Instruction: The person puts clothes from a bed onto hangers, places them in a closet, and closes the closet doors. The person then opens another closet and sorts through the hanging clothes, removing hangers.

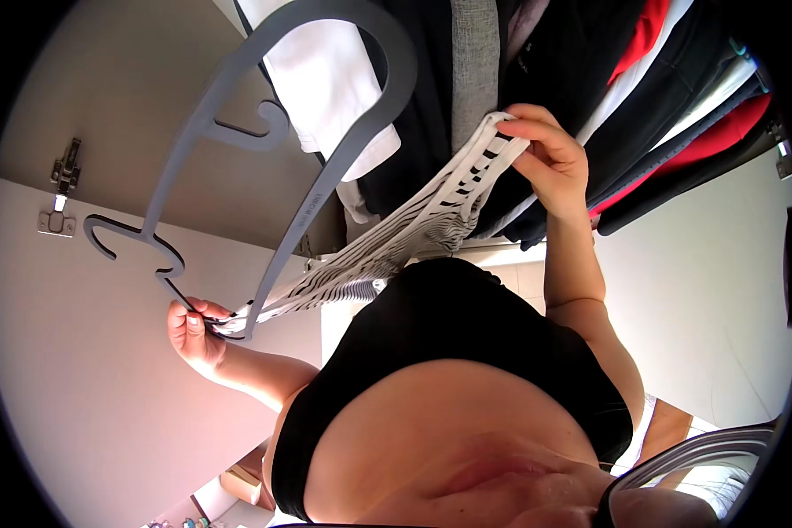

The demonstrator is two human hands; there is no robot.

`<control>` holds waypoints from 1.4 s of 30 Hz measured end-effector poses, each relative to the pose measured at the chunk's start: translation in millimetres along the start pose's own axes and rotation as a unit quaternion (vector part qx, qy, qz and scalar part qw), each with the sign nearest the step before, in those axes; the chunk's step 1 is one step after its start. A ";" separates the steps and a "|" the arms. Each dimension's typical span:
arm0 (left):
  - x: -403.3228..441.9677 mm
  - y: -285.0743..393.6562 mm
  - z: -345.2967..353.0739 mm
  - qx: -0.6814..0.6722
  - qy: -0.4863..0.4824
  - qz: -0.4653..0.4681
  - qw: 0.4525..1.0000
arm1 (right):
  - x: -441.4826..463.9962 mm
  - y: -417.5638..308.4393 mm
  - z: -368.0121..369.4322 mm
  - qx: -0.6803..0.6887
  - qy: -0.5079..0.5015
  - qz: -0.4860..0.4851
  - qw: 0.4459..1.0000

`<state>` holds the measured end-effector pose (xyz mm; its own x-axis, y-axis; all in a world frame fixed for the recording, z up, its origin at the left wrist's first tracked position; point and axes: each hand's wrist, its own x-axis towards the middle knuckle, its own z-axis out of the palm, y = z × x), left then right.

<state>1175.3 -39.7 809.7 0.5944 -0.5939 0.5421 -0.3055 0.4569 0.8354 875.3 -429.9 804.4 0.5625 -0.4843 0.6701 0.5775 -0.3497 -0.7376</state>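
Note:
A black-and-white striped garment [396,242] stretches diagonally between my two hands. My left hand [198,334] pinches one end of it together with the lower corner of a large grey hanger [290,211]. The hanger stands tilted at the left, its inner hooks and bars facing me. At the upper right, my right hand [550,158] grips the garment's other end, a white band with black marks, between thumb and fingers. The middle of the garment hangs in folds in front of my black top [449,308].
Black, grey, red and white clothes [660,97] hang close together behind my right hand. A white garment [334,97] shows through the hanger. White cabinet doors [88,308] stand on both sides, with a metal hinge [60,194] at the left.

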 end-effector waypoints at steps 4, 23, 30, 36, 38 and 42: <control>1.5 -1.9 -1.3 -0.009 -0.009 0.001 1.000 | -1.2 -0.7 2.3 0.029 0.024 -0.030 0.999; 2.6 -9.6 -2.7 -0.024 -0.009 0.000 1.000 | -5.0 15.9 13.9 -0.014 0.079 -0.110 0.991; 2.0 -7.5 0.1 0.002 -0.008 -0.008 1.000 | -15.3 19.1 6.9 0.138 0.117 0.024 0.983; 9.2 -6.7 11.0 0.052 -0.044 -0.047 0.997 | -0.3 -6.4 45.6 0.235 0.064 0.085 0.966; 11.0 -9.5 11.7 0.060 -0.062 -0.057 0.995 | 6.8 -4.2 57.3 0.253 0.015 0.077 0.964; 11.9 -14.8 17.0 0.108 -0.105 -0.071 0.986 | 16.0 -7.3 73.8 0.346 -0.026 0.065 0.936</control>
<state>1174.2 -64.8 805.4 0.4822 -0.7766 0.4055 -0.3944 0.2209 0.8920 923.8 -375.9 826.6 0.6730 -0.4400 0.5946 0.7362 0.3213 -0.5956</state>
